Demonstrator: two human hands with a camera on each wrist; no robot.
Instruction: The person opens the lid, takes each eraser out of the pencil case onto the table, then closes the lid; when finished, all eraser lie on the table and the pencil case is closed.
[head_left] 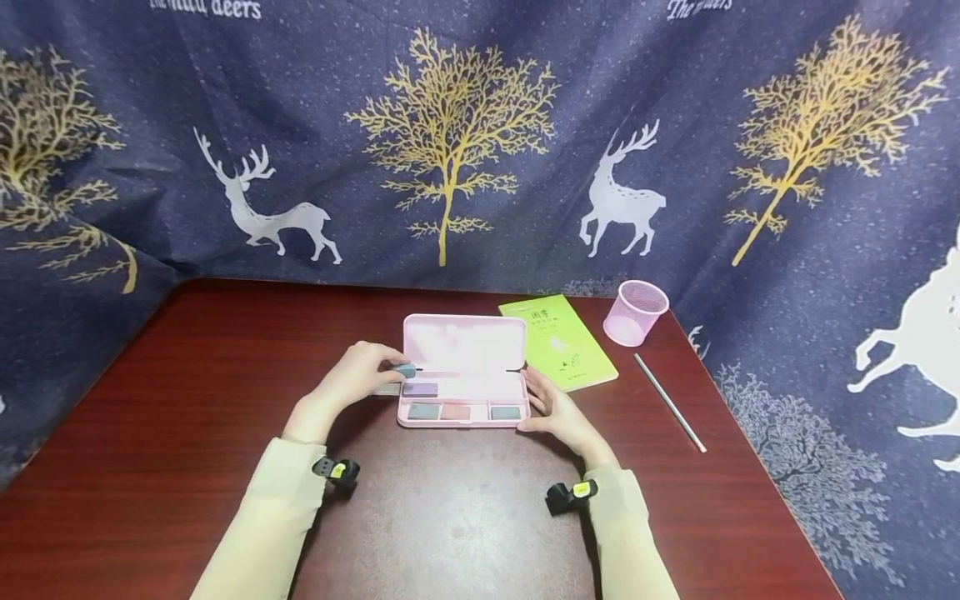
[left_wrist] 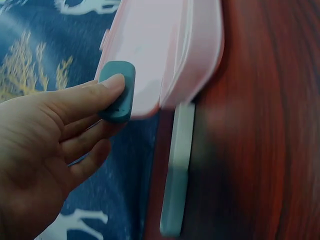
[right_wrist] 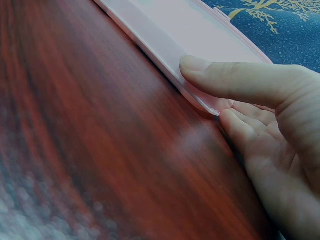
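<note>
A pink pencil case [head_left: 465, 423] lies with its lid [head_left: 465, 340] raised on the table. Between thumb and fingers, my left hand [head_left: 358, 371] pinches a small teal rounded block [left_wrist: 118, 95] over the case's left end. My right hand [head_left: 558, 417] grips the right end, thumb [right_wrist: 215, 77] over the rim and fingers against the outside. In the case sit a purple block [head_left: 420, 390], a grey-green block [head_left: 423, 412], a pinkish block [head_left: 455, 412] and a dark grey-green block [head_left: 506, 413]. A slim whitish-and-teal bar [left_wrist: 177, 165] lies beside the left end.
Behind the case to the right lies a yellow-green book [head_left: 573, 342]. A pink mesh pen holder [head_left: 635, 313] stands at the back right, with a pencil-like stick [head_left: 670, 402] in front of it. A dark blue patterned cloth [head_left: 465, 167] hangs behind the table [head_left: 187, 400].
</note>
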